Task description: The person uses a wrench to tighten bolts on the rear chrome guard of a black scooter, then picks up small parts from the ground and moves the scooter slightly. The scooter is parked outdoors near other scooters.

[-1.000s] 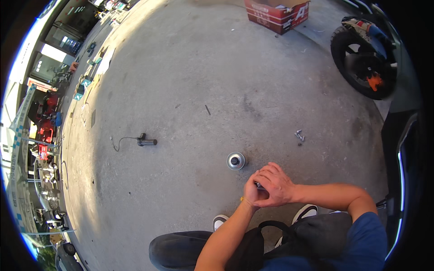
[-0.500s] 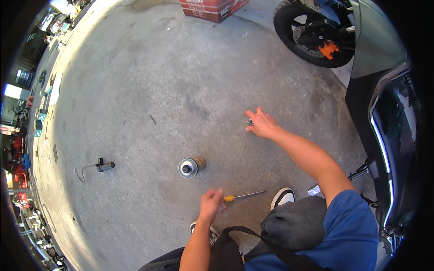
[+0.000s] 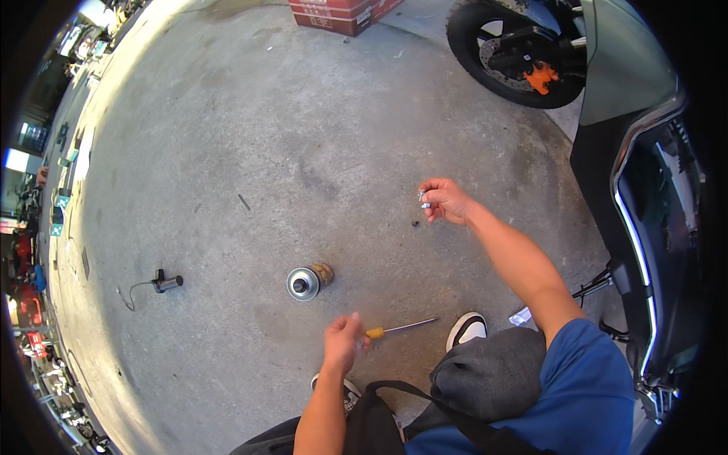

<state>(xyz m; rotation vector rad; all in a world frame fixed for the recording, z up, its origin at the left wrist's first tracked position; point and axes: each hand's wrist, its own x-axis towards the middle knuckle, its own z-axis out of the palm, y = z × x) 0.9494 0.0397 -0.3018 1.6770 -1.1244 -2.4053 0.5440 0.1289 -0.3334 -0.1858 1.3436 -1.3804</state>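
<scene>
My right hand [image 3: 449, 202] is held out over the concrete floor, its fingers pinched on a few small shiny metal pieces [image 3: 424, 199], too small to name exactly. A small dark bit [image 3: 415, 224] lies on the floor just below those fingers. Close to my body, my left hand [image 3: 343, 343] is closed, and something pale and see-through seems to show at its fingertips; I cannot make out what. Beside it lies a screwdriver [image 3: 374, 333] with a yellow handle, its shaft pointing right toward my shoe. A spray can [image 3: 301, 283] with a black nozzle stands beyond my left hand.
A scooter [image 3: 599, 152] stands along the right side, its front wheel [image 3: 485, 61] at the far right. Red boxes [image 3: 326, 15] sit at the far edge. To the left lies a dark cylindrical device [image 3: 167, 283] with a thin cable. A white packet [image 3: 521, 316] lies beside my knee.
My right hand's spread fingers have closed on the small metal pieces and come up, uncovering the dark bit on the floor. My left hand stays closed near the screwdriver. The view has shifted slightly.
</scene>
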